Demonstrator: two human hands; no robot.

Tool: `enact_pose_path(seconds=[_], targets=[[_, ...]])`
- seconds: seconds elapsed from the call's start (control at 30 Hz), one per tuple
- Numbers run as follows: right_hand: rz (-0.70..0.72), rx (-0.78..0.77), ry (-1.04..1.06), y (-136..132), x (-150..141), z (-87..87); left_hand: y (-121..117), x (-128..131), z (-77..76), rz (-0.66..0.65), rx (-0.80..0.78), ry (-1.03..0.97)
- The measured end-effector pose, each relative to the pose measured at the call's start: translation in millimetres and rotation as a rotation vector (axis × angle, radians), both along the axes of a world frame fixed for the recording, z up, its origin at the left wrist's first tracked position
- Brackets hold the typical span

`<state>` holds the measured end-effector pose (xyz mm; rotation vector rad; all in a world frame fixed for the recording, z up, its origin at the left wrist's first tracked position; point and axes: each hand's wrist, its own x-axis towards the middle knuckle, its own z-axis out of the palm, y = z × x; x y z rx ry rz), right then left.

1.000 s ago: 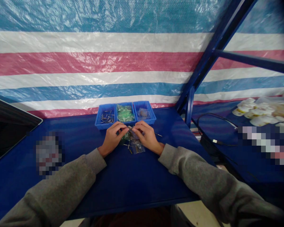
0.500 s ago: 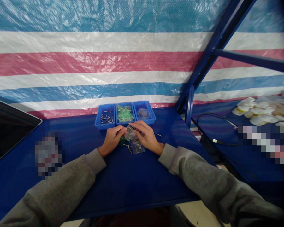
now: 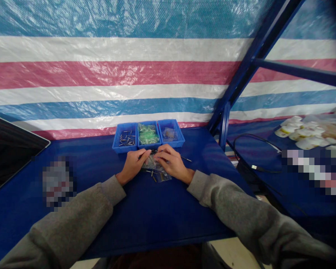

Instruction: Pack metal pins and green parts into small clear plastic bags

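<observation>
Both my hands meet over the blue table, just in front of three joined blue bins. My left hand [image 3: 134,163] is closed, its thumb and fingers pinching the edge of a small clear plastic bag [image 3: 150,162]. From the other side my right hand [image 3: 172,161] grips the same bag with bent fingers, which hide part of it. Just below lie several thin metal pins [image 3: 152,174] and another small clear bag [image 3: 163,175] with little parts inside. A single thin rod [image 3: 186,159] rests to the right of my right hand.
The left bin [image 3: 124,138] holds loose metal pins, the middle one green packets [image 3: 148,133], the right one a small clear bag [image 3: 169,133]. A blue metal frame [image 3: 225,123] rises at right, beside a black cable [image 3: 264,170] and white rolls [image 3: 308,130]. A dark screen [image 3: 14,155] stands left.
The bag between my hands has been lowered and flattened slightly. The fingers of my right hand have curled in closer to my left hand. Bins and loose pins stay put.
</observation>
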<state>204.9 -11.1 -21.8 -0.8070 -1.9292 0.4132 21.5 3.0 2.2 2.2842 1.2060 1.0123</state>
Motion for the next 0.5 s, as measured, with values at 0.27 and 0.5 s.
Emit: enact_pose_path(seconds=[0.27,0.5], targets=[[0.018,0.010,-0.019,1.8,-0.9,-2.4,2.8,-2.0,-3.8,-0.013,0.048,0.049],[-0.001,-0.025,-0.019,-1.2,0.3,3.8,1.2,-3.6,-3.6,-0.019,-0.068,-0.080]])
